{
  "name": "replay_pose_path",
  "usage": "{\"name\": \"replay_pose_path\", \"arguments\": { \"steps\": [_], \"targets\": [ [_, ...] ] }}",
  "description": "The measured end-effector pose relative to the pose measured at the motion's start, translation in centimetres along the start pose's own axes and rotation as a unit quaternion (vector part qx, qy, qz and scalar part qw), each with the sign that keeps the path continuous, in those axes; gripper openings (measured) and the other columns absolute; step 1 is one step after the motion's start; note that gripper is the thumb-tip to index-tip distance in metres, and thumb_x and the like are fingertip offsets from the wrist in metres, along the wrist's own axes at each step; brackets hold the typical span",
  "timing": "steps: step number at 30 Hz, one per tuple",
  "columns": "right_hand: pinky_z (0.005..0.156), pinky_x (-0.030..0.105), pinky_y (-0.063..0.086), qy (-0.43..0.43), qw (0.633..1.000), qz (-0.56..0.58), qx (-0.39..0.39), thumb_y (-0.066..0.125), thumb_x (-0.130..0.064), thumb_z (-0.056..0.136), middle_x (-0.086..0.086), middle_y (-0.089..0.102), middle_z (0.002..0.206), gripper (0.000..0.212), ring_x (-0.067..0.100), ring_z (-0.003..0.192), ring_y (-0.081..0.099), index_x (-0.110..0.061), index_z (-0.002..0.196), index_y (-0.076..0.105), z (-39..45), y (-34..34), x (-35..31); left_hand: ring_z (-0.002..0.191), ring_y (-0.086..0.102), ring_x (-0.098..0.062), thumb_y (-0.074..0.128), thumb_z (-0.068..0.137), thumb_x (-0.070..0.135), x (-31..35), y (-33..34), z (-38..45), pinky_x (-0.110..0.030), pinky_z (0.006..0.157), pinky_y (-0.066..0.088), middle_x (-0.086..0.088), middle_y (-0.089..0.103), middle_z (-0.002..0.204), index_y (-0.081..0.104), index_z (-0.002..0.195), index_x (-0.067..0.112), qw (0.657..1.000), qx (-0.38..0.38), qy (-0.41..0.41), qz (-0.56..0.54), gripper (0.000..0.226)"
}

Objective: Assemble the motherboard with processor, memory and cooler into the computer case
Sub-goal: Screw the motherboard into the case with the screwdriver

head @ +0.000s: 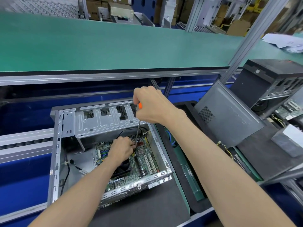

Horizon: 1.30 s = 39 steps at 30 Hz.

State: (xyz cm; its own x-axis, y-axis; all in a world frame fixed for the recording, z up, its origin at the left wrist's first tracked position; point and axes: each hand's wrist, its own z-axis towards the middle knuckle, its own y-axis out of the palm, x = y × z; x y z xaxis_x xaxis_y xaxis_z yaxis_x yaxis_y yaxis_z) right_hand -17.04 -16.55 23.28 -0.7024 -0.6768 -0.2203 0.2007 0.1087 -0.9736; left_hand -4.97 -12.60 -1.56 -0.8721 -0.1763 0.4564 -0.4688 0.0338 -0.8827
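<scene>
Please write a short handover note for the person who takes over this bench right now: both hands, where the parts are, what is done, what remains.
Right hand grips the orange-handled screwdriver, shaft pointing down into the computer case.
Left hand holds the shaft near its tip, over the motherboard.
Done: motherboard with cooler lies inside the case.
Left: finish the screw near the tip; others cannot be judged. Side panel leans to the right, off.

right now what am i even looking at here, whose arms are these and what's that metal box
This is one picture from a camera worn on a person's head, looking down at their own two bare arms. The metal box is an open computer case lying on a black mat. A green motherboard sits inside it. The right hand grips a screwdriver with an orange handle, pointing down at the board. The left hand pinches near its tip, probably steadying a screw. A loose grey panel leans to the right.
</scene>
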Motion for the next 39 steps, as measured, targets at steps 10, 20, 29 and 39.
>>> {"name": "replay_pose_path", "arguments": {
  "steps": [10,20,29,39],
  "targets": [
    [0.058,0.032,0.03,-0.004,0.999,-0.044,0.001,0.06,-0.024,0.075,-0.002,0.043,0.089,0.026,0.024,0.075,0.049,-0.019,0.099,0.049,0.0,-0.2,0.6,0.088,0.068,-0.018,0.067,0.093,0.024,-0.2,0.2,0.2,-0.024,0.072,0.049,0.005,0.075,0.105,0.079,0.103,0.023,1.0,0.007,0.02,-0.016,0.016],
    [0.056,0.034,0.024,0.014,0.978,-0.178,0.108,0.054,-0.032,0.093,-0.001,0.034,0.071,0.034,0.028,0.068,0.042,-0.018,0.069,0.034,0.0,0.8,-0.3,0.09,0.067,-0.019,0.067,0.091,0.017,-0.4,0.2,0.2,-0.027,0.08,0.054,0.004,0.074,0.109,0.079,0.105,0.022,1.0,-0.002,0.018,-0.013,0.019],
    [0.058,0.034,0.026,0.033,0.986,-0.144,0.075,0.055,-0.028,0.094,-0.002,0.033,0.07,0.022,0.03,0.071,0.045,-0.015,0.081,0.043,-0.1,0.6,-0.2,0.092,0.067,-0.016,0.066,0.09,0.016,-0.4,0.3,0.0,-0.024,0.08,0.049,0.008,0.073,0.111,0.078,0.107,0.022,1.0,0.012,0.023,-0.006,0.022],
    [0.062,0.035,0.031,0.009,0.999,-0.051,0.015,0.059,-0.018,0.085,0.003,0.05,0.086,0.008,0.029,0.079,0.047,-0.015,0.085,0.051,0.0,0.1,-0.5,0.092,0.066,-0.018,0.064,0.092,0.018,-0.4,0.3,0.1,-0.023,0.075,0.044,0.005,0.073,0.112,0.078,0.106,0.021,1.0,0.012,0.022,-0.011,0.02]
  ]
}}
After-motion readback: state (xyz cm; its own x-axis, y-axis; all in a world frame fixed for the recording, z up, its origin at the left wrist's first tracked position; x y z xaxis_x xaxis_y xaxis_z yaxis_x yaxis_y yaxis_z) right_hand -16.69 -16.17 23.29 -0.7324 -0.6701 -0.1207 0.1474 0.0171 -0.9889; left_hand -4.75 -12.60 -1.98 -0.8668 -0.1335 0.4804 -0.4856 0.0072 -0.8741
